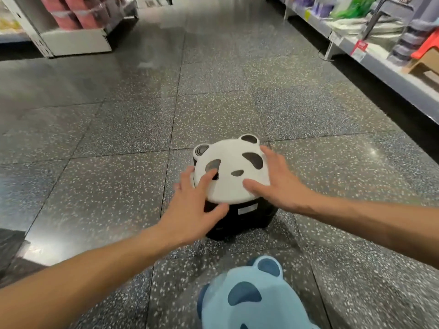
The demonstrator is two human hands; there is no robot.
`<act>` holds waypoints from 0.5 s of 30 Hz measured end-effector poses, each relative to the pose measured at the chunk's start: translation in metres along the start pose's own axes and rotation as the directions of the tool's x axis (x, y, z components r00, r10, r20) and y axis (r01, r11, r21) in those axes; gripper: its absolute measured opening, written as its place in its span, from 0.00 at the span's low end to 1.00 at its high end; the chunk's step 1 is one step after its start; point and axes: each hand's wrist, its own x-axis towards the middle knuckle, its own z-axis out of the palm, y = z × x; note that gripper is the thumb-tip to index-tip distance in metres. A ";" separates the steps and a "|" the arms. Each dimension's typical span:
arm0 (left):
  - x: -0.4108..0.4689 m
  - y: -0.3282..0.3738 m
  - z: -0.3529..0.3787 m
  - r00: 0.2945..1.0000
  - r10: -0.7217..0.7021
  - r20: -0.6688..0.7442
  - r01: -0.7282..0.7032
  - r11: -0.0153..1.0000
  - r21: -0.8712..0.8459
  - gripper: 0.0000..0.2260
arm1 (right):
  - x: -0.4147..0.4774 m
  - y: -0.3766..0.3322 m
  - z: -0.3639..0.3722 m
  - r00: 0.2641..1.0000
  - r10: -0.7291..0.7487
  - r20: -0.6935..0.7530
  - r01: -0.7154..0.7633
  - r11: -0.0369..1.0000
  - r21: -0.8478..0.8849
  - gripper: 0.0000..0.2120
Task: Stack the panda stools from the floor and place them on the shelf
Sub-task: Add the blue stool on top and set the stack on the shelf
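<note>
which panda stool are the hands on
The black-and-white panda stool, farther up the aisle: the left hand and right hand flank its white seat. The blue panda stool nearer the camera is untouched.

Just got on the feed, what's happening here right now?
A person in a shop aisle has both hands spread on the black-and-white panda stool standing on the floor: left hand at its left edge, right hand at its right. A blue panda stool sits nearer the camera, untouched. The shelf runs along the right.
</note>
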 end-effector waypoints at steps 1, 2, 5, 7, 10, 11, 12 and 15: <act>-0.014 0.005 0.004 0.991 0.123 -0.042 -0.115 0.980 0.162 0.42 | -0.022 0.000 0.005 1.000 0.008 -0.015 -0.008 0.999 0.035 0.48; -0.026 0.010 0.007 0.955 0.296 -0.011 -0.282 0.920 0.273 0.44 | -0.047 0.002 0.011 1.000 0.009 -0.015 -0.009 0.999 0.045 0.48; -0.048 0.016 0.007 0.676 0.589 0.442 -0.713 0.675 0.190 0.51 | -0.121 0.012 0.028 0.991 0.004 0.134 0.001 0.999 -0.039 0.49; -0.051 0.015 0.010 0.523 0.481 0.704 -0.766 0.627 0.141 0.59 | -0.165 0.021 0.040 0.958 0.075 0.277 -0.034 0.988 -0.149 0.51; -0.056 0.009 0.022 0.458 0.336 0.823 -0.774 0.606 0.183 0.68 | -0.204 0.026 0.051 0.878 0.206 0.432 -0.149 0.975 -0.163 0.56; -0.058 0.006 0.028 0.461 0.343 0.819 -0.771 0.612 0.177 0.68 | -0.209 0.026 0.054 0.850 0.226 0.476 -0.189 0.974 -0.124 0.57; -0.062 0.004 0.035 0.475 0.371 0.798 -0.760 0.631 0.159 0.67 | -0.211 0.025 0.055 0.827 0.235 0.510 -0.221 0.971 -0.089 0.58; -0.073 -0.004 0.055 0.550 0.472 0.689 -0.691 0.721 0.058 0.59 | -0.210 0.024 0.060 0.819 0.256 0.514 -0.250 0.965 -0.083 0.62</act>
